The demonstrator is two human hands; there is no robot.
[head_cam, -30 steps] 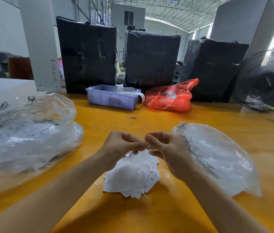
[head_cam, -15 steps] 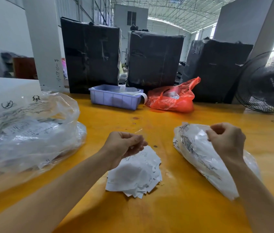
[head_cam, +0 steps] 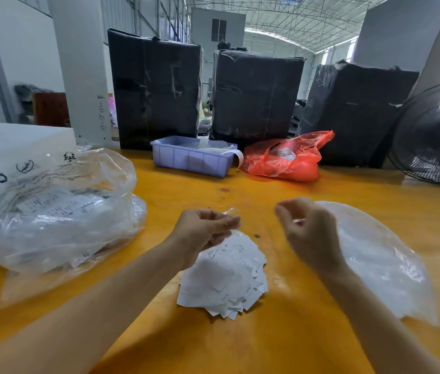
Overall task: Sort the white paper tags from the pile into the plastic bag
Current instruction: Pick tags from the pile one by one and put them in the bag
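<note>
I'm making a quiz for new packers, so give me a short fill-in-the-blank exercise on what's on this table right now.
1. The pile of white paper tags lies on a ____ table.
2. Beside the lavender bin sits a ____ plastic bag.
3. The left hand hovers over the ____.
4. At the far right stands a black ____.

Missing words: yellow; red; pile; fan

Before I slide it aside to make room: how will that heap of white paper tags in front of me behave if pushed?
The heap of white paper tags is loosely fanned with corners sticking out, so it would probably spread rather than move as one block. The slips look thin, likely light and easily scattered. The glossy orange table probably lets them slide freely.
</note>
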